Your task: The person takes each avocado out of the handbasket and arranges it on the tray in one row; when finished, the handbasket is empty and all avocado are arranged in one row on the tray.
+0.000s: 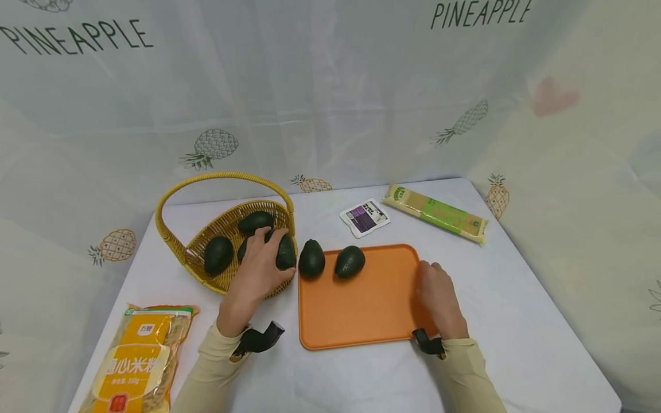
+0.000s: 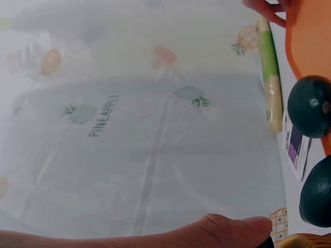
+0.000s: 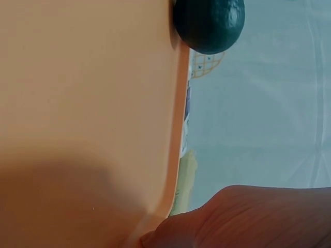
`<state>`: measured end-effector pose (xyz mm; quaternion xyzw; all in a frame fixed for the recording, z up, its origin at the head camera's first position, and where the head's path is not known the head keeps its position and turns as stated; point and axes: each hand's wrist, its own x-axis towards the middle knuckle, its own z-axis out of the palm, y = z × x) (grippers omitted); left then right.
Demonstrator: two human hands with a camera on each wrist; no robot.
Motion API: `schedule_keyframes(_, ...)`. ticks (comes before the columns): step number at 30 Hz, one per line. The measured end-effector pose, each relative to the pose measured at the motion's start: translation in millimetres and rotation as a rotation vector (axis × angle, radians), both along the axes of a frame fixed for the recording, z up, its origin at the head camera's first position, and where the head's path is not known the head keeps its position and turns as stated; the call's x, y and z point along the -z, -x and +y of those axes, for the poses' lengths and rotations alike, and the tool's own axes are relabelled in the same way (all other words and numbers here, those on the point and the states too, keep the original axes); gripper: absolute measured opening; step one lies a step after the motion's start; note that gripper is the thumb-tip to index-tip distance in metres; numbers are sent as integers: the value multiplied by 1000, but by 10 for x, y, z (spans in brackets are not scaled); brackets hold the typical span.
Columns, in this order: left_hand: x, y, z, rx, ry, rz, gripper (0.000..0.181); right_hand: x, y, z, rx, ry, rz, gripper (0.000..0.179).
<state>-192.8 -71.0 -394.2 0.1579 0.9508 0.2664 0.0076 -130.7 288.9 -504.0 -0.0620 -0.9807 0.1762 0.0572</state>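
My left hand [image 1: 253, 278] reaches into a yellow wicker basket [image 1: 188, 265] and grips a dark green avocado [image 1: 286, 252] by the basket's right side. More avocados lie in the basket, one [image 1: 218, 255] to the left and another [image 1: 255, 221] at the back; one is partly hidden behind the hand. At the right edge of an orange tray [image 1: 361, 310], my right hand [image 1: 440, 298] holds the rim, its thumb [image 3: 173, 230] over the corner in the right wrist view. Two avocados sit along the tray's back edge, one [image 1: 312, 259] at the left corner and one [image 1: 350, 262] beside it.
Behind the tray lie a small white and purple packet [image 1: 365, 218] and a long green-labelled noodle pack [image 1: 436, 213]. A yellow bag of rice noodles [image 1: 136, 361] lies at front left. The basket's tall handle [image 1: 227, 175] arches over it. A pineapple-printed cloth hangs behind the table.
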Motion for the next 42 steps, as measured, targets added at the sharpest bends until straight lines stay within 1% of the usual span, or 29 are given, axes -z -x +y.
schedule_keyframes(6, 10, -26, 24, 16, -18, 31, 74, 1, 5, -14, 4, -5, 8, 25)
schedule_keyframes(16, 32, -83, 158, 63, -11, 29, 77, -3, 9, -18, 14, -1, 4, 25)
schedule_keyframes(20, 46, -87, 213, 96, -17, 49, 77, 8, 9, -16, 11, 2, 14, 23)
schedule_keyframes(25, 52, -99, 269, 102, -13, 73, 77, 22, 3, -3, 4, 18, 29, 22)
schedule_keyframes(31, 55, -105, 320, 105, -7, 65, 78, 30, 1, -2, -6, 17, 47, 23)
schedule_keyframes(36, 60, -92, 374, 111, 18, 68, 77, 9, 0, 5, -8, 17, 48, 23)
schedule_keyframes(42, 81, -70, 429, 116, 38, 37, 77, -18, -10, -14, -13, 12, 50, 24)
